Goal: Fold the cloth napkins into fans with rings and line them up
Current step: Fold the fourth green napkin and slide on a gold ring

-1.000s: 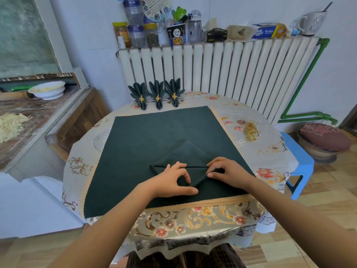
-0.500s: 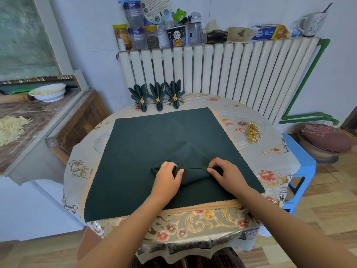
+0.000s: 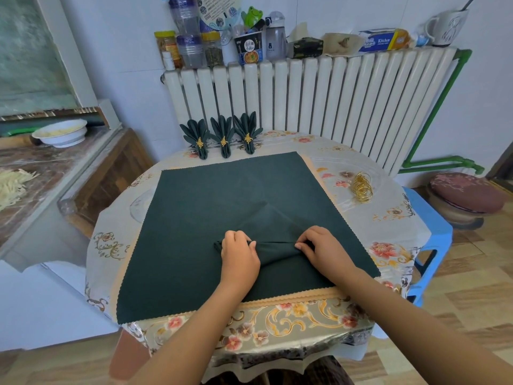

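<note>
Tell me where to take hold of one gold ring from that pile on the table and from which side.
Take the topmost loop of the gold rings by its rim, pinching from above with the right hand, which is nearer. The rings lie heaped and overlapping to the right of the dark green cloth, so a pinch lower in the heap would probably drag several along.

my two bare arms, no sleeves

my left hand (image 3: pixel 239 258) and right hand (image 3: pixel 323 251) wear no rings, watch or gloves; forearms come in uncovered from 6 and 4 o'clock, nails short and plain.
</note>
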{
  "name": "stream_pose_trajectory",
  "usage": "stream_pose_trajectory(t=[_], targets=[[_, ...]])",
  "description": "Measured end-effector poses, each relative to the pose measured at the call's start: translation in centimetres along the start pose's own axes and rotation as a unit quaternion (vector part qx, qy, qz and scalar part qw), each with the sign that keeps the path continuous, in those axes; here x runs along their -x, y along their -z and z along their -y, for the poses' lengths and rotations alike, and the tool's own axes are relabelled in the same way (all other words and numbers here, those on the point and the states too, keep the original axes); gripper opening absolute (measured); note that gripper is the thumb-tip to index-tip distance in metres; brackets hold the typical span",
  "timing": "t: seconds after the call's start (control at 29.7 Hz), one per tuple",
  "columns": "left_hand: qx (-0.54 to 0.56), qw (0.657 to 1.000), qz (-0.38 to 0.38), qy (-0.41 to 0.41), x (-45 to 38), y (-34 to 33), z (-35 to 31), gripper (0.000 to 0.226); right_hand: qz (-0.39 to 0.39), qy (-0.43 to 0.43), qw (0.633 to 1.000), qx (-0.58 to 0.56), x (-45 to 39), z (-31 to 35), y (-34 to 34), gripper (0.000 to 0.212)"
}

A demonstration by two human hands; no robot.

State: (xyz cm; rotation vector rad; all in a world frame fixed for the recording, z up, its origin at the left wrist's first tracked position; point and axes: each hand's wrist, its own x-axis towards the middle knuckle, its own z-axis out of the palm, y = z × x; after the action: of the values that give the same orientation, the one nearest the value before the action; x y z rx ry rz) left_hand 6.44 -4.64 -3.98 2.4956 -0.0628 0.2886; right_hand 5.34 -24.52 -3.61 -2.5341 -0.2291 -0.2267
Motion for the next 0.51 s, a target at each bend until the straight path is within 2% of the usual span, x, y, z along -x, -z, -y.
stream_pose_trajectory(t=[0.2,0.37,0.44,0.51], targets=[[-0.019,1.000,-0.006,0.004,0.04,-0.09,-0.26,0.008,0.011,-0.015,0.999,0.032,-0.77,-0.06,0.43,0.022],[-0.052,0.999,-0.005,-0.006,0.21,-0.38,-0.29,0.008,-0.003,-0.013,1.000,0.027,-0.56,0.01,0.54,0.017],[-0.100,0.994,-0.003,-0.038,0.14,-0.13,-0.39,0.024,-0.013,-0.011,1.000,0.019,-0.51,0.11,0.34,0.013],[-0.160,0.980,0.010,-0.119,-0.25,0.27,-0.92,0.039,-0.025,-0.016,1.000,0.002,-0.46,0.23,0.17,0.009]])
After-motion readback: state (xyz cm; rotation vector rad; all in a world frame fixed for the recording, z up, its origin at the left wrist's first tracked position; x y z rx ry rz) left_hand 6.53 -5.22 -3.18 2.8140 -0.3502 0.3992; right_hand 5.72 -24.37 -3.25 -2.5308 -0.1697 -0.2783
